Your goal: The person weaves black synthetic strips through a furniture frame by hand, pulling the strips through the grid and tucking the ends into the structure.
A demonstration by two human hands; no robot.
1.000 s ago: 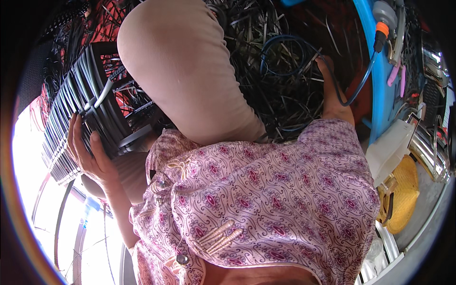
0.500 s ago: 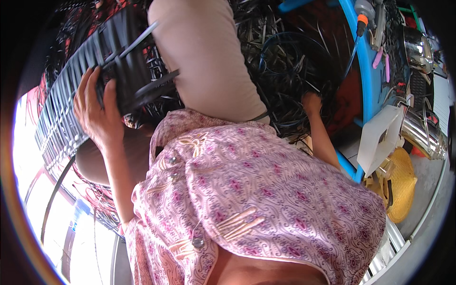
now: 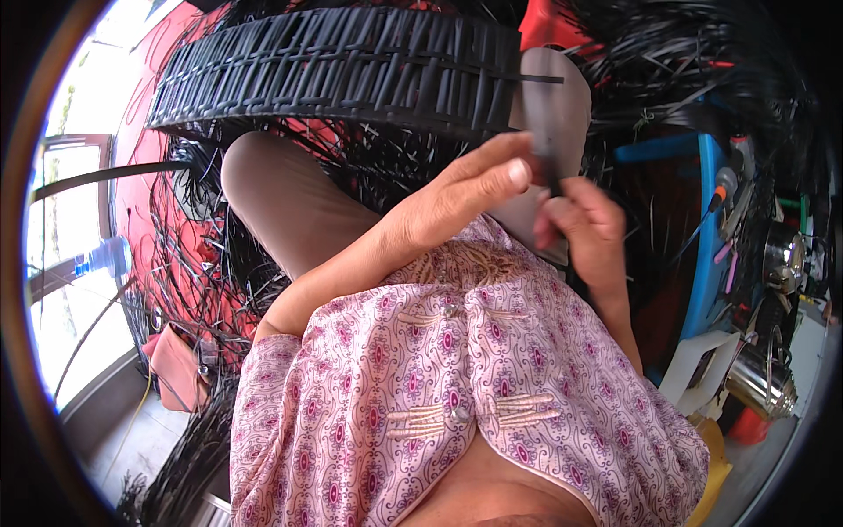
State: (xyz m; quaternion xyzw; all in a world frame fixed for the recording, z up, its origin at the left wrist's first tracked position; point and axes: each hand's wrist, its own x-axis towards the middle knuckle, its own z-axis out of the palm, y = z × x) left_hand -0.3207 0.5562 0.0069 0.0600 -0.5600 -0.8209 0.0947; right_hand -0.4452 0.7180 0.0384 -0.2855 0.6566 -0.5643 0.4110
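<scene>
A black woven band [image 3: 334,75], like a basket's wall, curves across the far side over my knees. One strand end sticks out from its right end. Upright between my hands is a long, flat dark strip [image 3: 551,162], smeared by motion. My right hand [image 3: 590,224] is closed around its lower end, the fingers blurred. My left hand [image 3: 461,189] reaches in from the left with fingers stretched and thumb apart. Its fingertips are beside the strip; whether they touch it I cannot tell.
Loose black strips [image 3: 676,61] lie heaped at the far right and around my legs. A blue plastic frame [image 3: 707,228] stands on the right, near a metal flask [image 3: 762,378] and a white holder [image 3: 698,364]. A pink bag [image 3: 178,369] is at lower left.
My left hand has left the woven band and moved right. My right hand has come up from the strips with a dark strip. The band now lies across the far side, and the view has turned.
</scene>
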